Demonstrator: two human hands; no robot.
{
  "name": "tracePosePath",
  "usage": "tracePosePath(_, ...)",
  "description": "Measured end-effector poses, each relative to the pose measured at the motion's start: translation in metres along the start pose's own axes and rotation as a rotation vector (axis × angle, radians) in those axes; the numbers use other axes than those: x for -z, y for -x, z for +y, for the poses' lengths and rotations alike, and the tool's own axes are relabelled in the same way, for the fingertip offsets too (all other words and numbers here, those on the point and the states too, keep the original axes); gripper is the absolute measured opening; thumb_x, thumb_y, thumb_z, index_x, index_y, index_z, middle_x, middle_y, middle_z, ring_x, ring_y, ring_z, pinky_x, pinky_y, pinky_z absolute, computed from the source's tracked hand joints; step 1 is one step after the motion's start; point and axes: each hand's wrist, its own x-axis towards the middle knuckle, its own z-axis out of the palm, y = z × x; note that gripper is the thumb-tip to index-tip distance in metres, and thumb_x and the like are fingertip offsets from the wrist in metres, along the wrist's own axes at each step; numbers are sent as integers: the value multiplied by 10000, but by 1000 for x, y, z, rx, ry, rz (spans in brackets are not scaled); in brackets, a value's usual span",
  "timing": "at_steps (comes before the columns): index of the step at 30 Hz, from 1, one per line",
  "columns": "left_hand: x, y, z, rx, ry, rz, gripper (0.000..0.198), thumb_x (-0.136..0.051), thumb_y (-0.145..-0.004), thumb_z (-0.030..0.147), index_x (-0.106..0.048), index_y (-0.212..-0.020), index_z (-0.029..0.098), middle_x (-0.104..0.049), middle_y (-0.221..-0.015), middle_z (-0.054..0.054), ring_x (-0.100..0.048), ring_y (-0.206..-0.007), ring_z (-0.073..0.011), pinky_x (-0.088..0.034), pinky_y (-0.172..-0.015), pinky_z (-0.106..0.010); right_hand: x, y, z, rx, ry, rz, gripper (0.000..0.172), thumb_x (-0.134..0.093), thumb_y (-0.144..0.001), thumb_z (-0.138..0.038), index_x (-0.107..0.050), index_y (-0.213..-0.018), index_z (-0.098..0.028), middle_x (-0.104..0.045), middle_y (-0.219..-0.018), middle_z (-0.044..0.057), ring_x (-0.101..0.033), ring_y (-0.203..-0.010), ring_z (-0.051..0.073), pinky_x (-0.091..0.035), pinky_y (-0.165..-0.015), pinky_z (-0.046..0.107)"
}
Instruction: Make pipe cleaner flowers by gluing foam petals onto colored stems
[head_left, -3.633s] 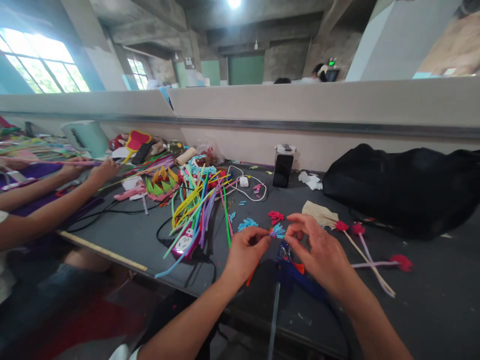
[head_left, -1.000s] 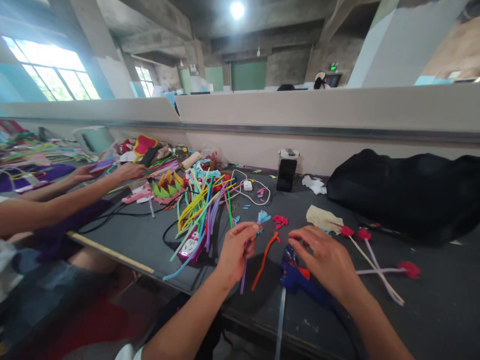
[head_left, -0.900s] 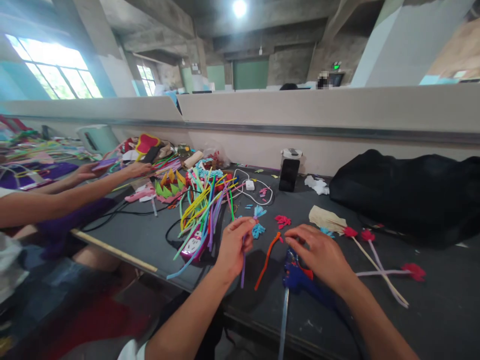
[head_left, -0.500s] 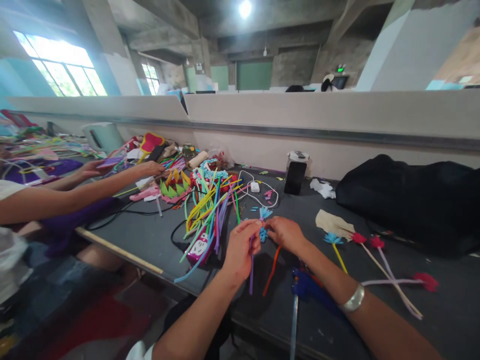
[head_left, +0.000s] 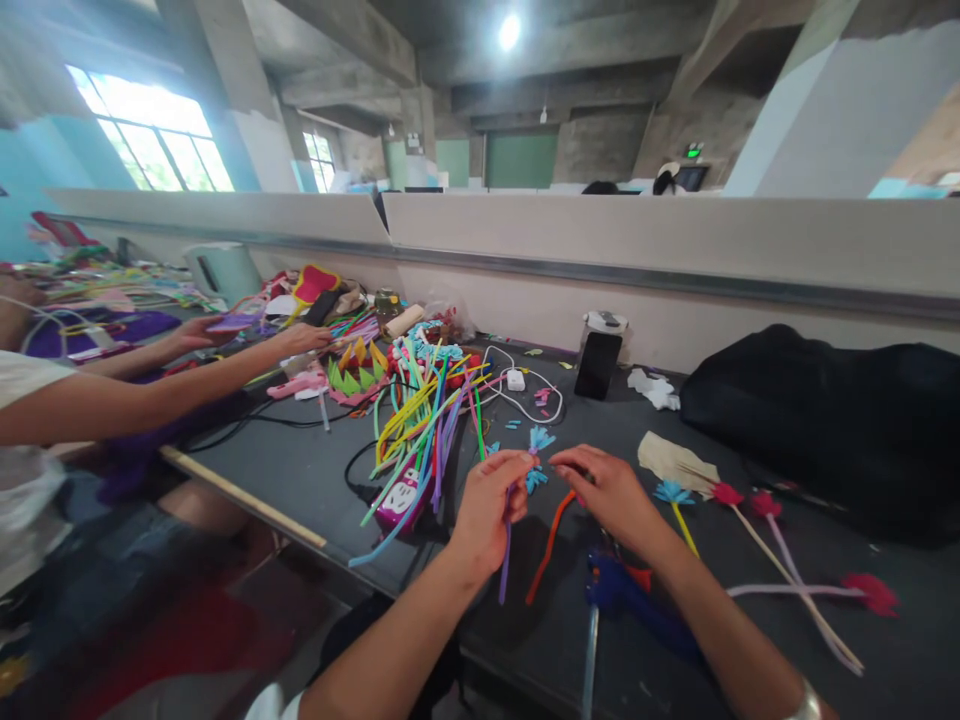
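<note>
My left hand [head_left: 487, 512] is closed in a pinch on a purple pipe cleaner [head_left: 505, 560], whose lower end hangs below the fingers. A small blue pipe-cleaner flower [head_left: 539, 439] shows just above its fingertips. More blue tufts [head_left: 535, 480] lie behind the fingers. Slightly to the right, my right hand [head_left: 611, 498] hovers with fingers loosely bent and thumb apart, and nothing is visible in them. An orange pipe cleaner [head_left: 549, 550] runs below its fingertips. Under the right forearm lies a blue glue gun [head_left: 637, 603] with a clear glue stick [head_left: 590, 665] protruding.
A pile of coloured pipe cleaners [head_left: 424, 420] covers a purple power strip [head_left: 401, 505]. Finished flowers [head_left: 766, 503] lie at right near a black bag [head_left: 810, 440]. A phone [head_left: 598, 366] stands at the back. At left, a co-worker's arm [head_left: 187, 375] reaches over the table.
My right hand has drawn back to the right, away from the blue flower, and its fingers have loosened. My left hand keeps its pinch. The view has shifted slightly.
</note>
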Motion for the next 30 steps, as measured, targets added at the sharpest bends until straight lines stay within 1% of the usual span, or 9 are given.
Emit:
tracePosePath(3, 0, -2, -4, 22, -19, -9, 206, -720, -652, 301, -637, -748, 139, -440, -547, 63, -315, -403, -28, -144, -394, -201, 15, 10, 0, -66, -193, 122, 237, -479, -880, -247, -701, -959, -220, -706, -919, 26, -651, -803, 156, -491, -720, 268)
tracePosePath(6, 1, -4, -8, 41, -37, 0, 214, -729, -642, 304, -634, -748, 143, -429, -554, 65, -325, -410, -30, -146, -397, -200, 27, 18, -5, -160, -304, 182, 232, -532, -867, -320, -700, -1002, -232, -708, -810, 6, -613, -602, 138, -468, -548, 246)
tracePosePath(8, 1, -6, -11, 48, -47, 2, 224, -734, -636, 306, -637, -755, 144, -431, -563, 64, -328, -413, -29, -150, -398, -199, 32, 22, -9, -187, -343, 206, 239, -561, -857, -366, -705, -997, -236, -697, -729, -8, -573, -522, 125, -436, -486, 235)
tracePosePath(11, 1, -6, -14, 55, -54, -5, 225, -736, -639, 309, -633, -749, 142, -433, -571, 64, -323, -412, -26, -150, -398, -200, 32, 22, -12, -173, -333, 244, 227, -576, -851, -400, -719, -918, -237, -689, -695, -11, -598, -566, 136, -451, -520, 238)
tracePosePath(15, 1, -5, -18, 62, -56, -17, 211, -733, -652, 302, -625, -744, 145, -421, -574, 66, -316, -413, -25, -138, -398, -201, 29, 20, -13, -91, -264, 264, 201, -542, -876, -355, -702, -864, -235, -700, -806, 3, -633, -708, 152, -485, -641, 257)
tracePosePath(18, 1, -5, -18, 69, -60, -29, 194, -726, -662, 298, -610, -716, 152, -408, -564, 69, -310, -409, -26, -132, -395, -202, 27, 24, -15, -43, -222, 253, 202, -491, -903, -275, -690, -902, -240, -691, -923, 16, -641, -843, 159, -489, -738, 270)
tracePosePath(20, 0, -5, -18, 76, -67, -33, 201, -732, -653, 302, -615, -713, 150, -409, -556, 69, -303, -405, -24, -132, -394, -201, 25, 30, -19, -54, -188, 262, 220, -458, -913, -244, -674, -954, -244, -691, -966, 20, -647, -887, 164, -492, -775, 284)
tracePosePath(25, -5, -2, -18, 109, -88, -38, 221, -761, -611, 300, -632, -703, 145, -377, -497, 78, -265, -393, -24, -107, -390, -202, 16, 43, -27, -134, -97, 371, 178, -492, -901, -281, -613, -1019, -228, -701, -953, 28, -664, -823, 165, -513, -737, 287)
tracePosePath(30, -8, 2, -20, 142, -93, -37, 224, -773, -605, 300, -635, -685, 143, -320, -453, 94, -201, -388, -19, -79, -396, -203, 13, 42, -26, -94, 3, 416, 166, -511, -895, -289, -579, -1032, -223, -690, -942, 40, -647, -810, 171, -507, -704, 297)
